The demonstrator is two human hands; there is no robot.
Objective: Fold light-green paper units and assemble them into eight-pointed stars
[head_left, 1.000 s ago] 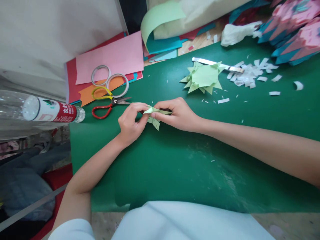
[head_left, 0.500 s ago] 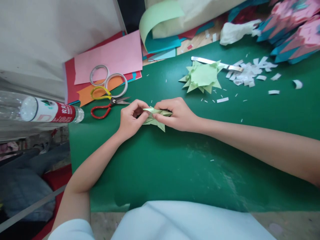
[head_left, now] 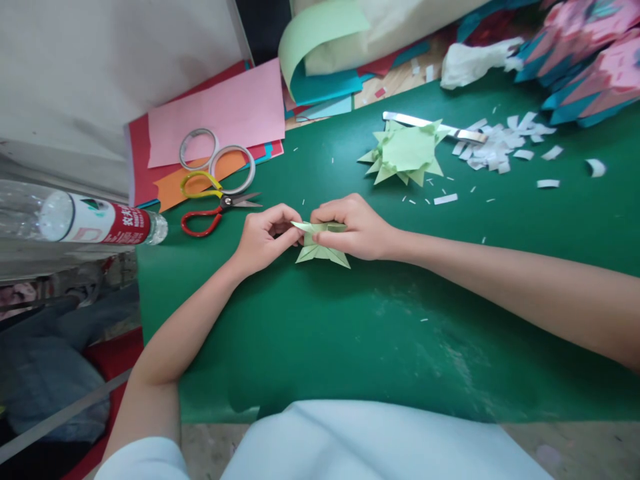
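Pinched the left tip of a folded green paper [head_left: 324, 253] in a closed grip of the left hand [head_left: 264, 241]. Clasped its right part in a closed grip of the right hand [head_left: 361, 228]. Held it around mid-bench [head_left: 300, 340], right of the scissors [head_left: 227, 201], nearer than the spiky green paper shape [head_left: 409, 149].

Both hands on a folded green paper piece

The left hand [head_left: 265, 240] pinches the left end of the green paper piece [head_left: 324, 252], and the right hand [head_left: 357, 228] grips its right side above the green tabletop [head_left: 320, 340]. To their left lie open scissors [head_left: 227, 202], two tape rolls [head_left: 241, 169] and pink paper [head_left: 220, 113]. Farther right, a spiky green paper shape [head_left: 407, 150] sits near white paper scraps [head_left: 500, 147].
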